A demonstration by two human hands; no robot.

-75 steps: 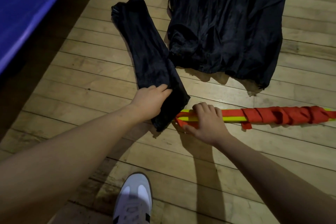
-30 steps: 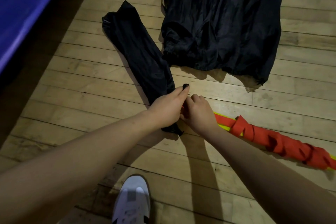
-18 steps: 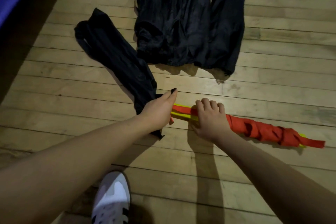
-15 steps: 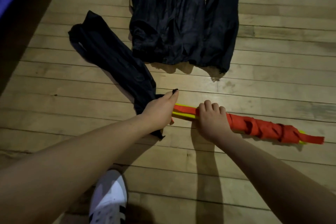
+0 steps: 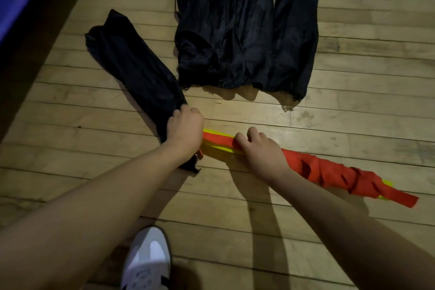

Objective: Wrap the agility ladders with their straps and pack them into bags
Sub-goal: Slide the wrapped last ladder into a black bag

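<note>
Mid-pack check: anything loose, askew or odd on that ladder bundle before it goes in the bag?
Slightly: at the far end of the ladder bundle a red strap tail sticks out untucked, flat on the floor. The wraps look uneven, with gaps. Nothing looks damaged.

A: What does the person wear on the arms?
B: Nothing. Both forearms are bare, with no sleeve, watch or ring on the left hand or the right hand.
A: And the feet?
B: One shoe shows: a white sneaker with grey panels, white laces and a dark sole edge
</note>
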